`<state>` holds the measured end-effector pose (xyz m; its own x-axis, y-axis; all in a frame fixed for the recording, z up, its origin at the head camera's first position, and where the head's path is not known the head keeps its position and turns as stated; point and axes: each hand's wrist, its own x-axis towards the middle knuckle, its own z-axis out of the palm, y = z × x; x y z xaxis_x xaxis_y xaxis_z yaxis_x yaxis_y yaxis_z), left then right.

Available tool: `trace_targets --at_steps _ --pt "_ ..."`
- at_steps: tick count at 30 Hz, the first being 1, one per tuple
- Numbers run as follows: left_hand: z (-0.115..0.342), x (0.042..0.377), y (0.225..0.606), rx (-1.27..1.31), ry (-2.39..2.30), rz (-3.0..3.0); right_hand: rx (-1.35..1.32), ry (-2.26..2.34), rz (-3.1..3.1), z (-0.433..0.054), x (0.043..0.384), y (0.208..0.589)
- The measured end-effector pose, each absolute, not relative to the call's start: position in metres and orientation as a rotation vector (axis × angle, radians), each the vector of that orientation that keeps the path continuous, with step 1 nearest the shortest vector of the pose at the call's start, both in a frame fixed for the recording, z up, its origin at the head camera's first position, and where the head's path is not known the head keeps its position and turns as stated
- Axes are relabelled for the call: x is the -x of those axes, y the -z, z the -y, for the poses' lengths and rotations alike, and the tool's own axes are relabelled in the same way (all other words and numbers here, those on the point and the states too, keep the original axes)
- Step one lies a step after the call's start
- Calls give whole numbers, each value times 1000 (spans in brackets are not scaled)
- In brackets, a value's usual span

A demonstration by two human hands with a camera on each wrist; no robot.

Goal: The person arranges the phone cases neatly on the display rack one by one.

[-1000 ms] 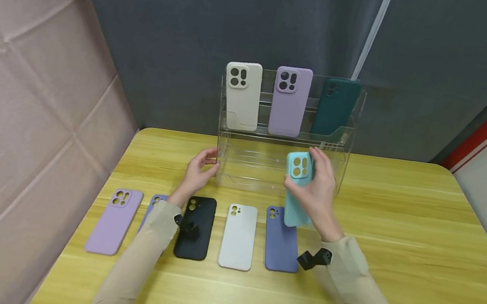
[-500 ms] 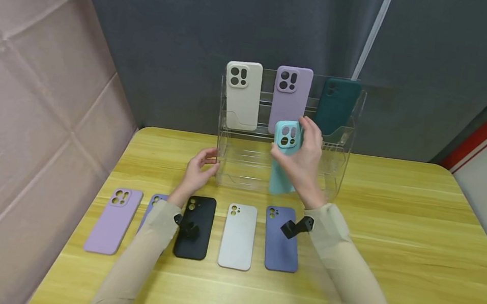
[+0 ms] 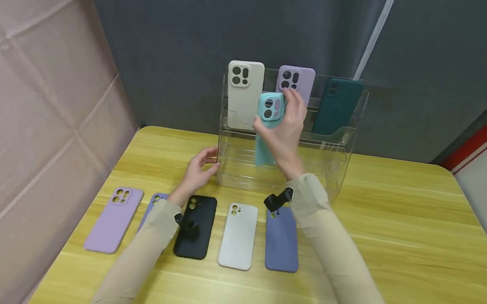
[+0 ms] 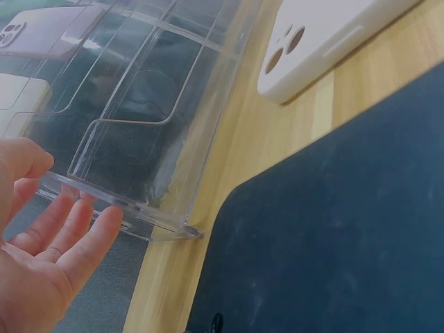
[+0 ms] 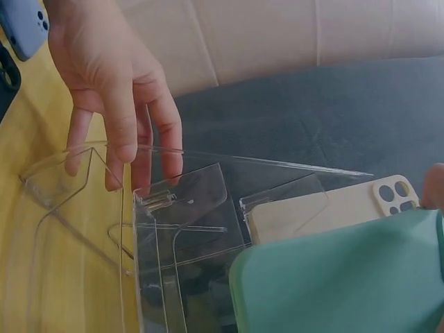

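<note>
Between thumb and fingers, my right hand (image 3: 286, 132) pinches a turquoise phone case (image 3: 265, 147) by its side edges. It hangs upright in front of the upper tier of a clear acrylic display rack (image 3: 240, 178), overlapping the gap between a cream case (image 3: 243, 101) and a lilac case (image 3: 306, 84) there. A dark green case (image 3: 338, 105) leans at that tier's right end. My left hand (image 3: 197, 170) is at the rack's left side; in the left wrist view its fingers (image 4: 90, 243) reach the clear side wall, fairly straight.
A row of cases lies on the wooden table in front of the rack: lilac (image 3: 111, 222), a blue one (image 3: 150, 206) partly under the left forearm, black (image 3: 194, 233), white (image 3: 238, 238) and blue-violet (image 3: 283, 244). A grey panel (image 3: 194, 37) stands behind the table.
My right hand has carried the turquoise case up and leftward, from above the blue-violet case to the rack's upper tier. The left hand has stayed at the rack's side.
</note>
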<state>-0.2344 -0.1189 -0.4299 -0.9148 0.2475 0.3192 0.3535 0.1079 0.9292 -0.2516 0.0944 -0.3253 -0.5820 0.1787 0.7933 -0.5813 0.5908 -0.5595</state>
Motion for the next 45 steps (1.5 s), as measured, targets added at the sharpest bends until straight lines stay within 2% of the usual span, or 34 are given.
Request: trace_targets --at_steps 8,17,45 --pt "119 233 429 637 1920 2280 -304 -1057 1892 -76 275 321" --pt "119 232 428 663 1926 2260 -229 -992 1887 -58 285 333" --pt "118 231 426 640 1912 2276 -128 -962 1813 -43 285 359"
